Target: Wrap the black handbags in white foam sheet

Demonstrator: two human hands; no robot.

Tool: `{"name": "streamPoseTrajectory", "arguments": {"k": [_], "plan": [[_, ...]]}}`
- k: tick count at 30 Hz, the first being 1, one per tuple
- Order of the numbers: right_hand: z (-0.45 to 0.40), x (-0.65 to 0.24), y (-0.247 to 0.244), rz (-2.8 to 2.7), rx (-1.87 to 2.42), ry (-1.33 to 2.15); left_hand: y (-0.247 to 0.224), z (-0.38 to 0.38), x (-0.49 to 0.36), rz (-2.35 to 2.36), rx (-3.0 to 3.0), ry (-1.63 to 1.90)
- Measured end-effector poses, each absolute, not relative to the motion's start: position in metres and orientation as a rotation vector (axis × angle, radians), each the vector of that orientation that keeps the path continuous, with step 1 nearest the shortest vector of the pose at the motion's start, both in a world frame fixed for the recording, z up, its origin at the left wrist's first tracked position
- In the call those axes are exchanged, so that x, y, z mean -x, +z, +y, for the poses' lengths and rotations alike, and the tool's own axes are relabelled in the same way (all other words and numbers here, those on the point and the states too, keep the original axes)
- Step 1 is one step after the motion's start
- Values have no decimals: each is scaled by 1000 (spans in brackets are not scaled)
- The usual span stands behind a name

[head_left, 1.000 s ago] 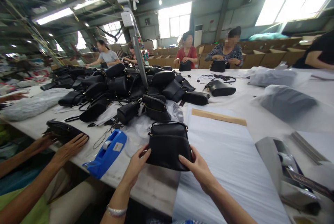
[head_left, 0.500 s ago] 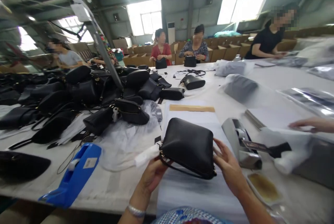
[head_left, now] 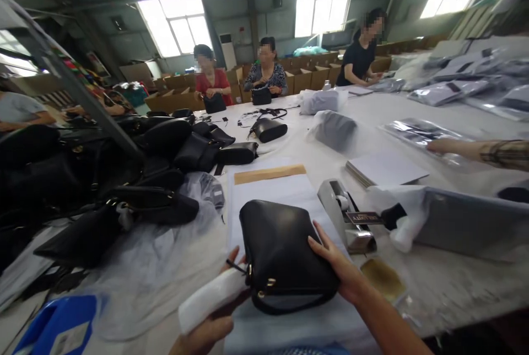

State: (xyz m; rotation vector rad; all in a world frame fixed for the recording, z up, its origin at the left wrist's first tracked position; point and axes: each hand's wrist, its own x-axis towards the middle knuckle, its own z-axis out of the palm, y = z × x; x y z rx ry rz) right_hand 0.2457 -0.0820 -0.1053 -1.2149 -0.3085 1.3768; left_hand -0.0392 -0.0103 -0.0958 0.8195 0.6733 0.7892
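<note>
A black handbag (head_left: pixel 285 245) is tilted over white sheets (head_left: pixel 264 189) with a tan strip at their top. My left hand (head_left: pixel 219 311) is at the bag's left side, beside a white wrapped piece (head_left: pixel 212 297) hanging from it; its fingers are partly behind the bag and wrap. My right hand (head_left: pixel 334 261) grips the right side, fingers lying over the front face. Gold fittings and a short black strap show along the bag's lower edge.
Black bags (head_left: pixel 82 228) are piled at left, near a blue tape dispenser (head_left: pixel 61 327). A grey tape dispenser (head_left: pixel 347 214), a wrapped bag (head_left: pixel 463 222) and a stack of sheets (head_left: pixel 384 170) lie at right. A co-worker's hand (head_left: pixel 446 146) touches plastic packages. People sit or stand across the table.
The view has swung right. The handbag has turned in my hands, with more of its lower edge and fittings showing. The co-worker's hand has moved away to the plastic packages.
</note>
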Motion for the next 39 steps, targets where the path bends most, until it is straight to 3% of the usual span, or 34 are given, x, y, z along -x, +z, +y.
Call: {"name": "streamPoseTrajectory", "arguments": {"k": [5, 14, 17, 20, 23, 28, 34, 39], "plan": [[-57, -268, -114, -512, 1252, 1185, -93, 19, 36, 940, -924, 844], [-48, -272, -148, -683, 1505, 1046, -148, 31, 64, 1287, -852, 923], [-48, -275, -151, -836, 1685, 879, -142, 33, 66, 1617, -1147, 1079], [-48, -273, -153, -981, 1825, 685, -122, 32, 47, 1823, -1857, 1221], [-52, -268, -152, -1125, 1884, 470, -106, 27, 14, 1487, -2475, 1174], [-91, -269, -135, -1313, 1930, 67, -116, 17, -41, 872, -2815, 618], [-183, -291, -137, -1370, 2209, -338, -138, 13, -57, 890, -2951, 398], [-218, -294, -171, -1306, 2620, -332, -141, 12, -54, 901, -2955, 417]]}}
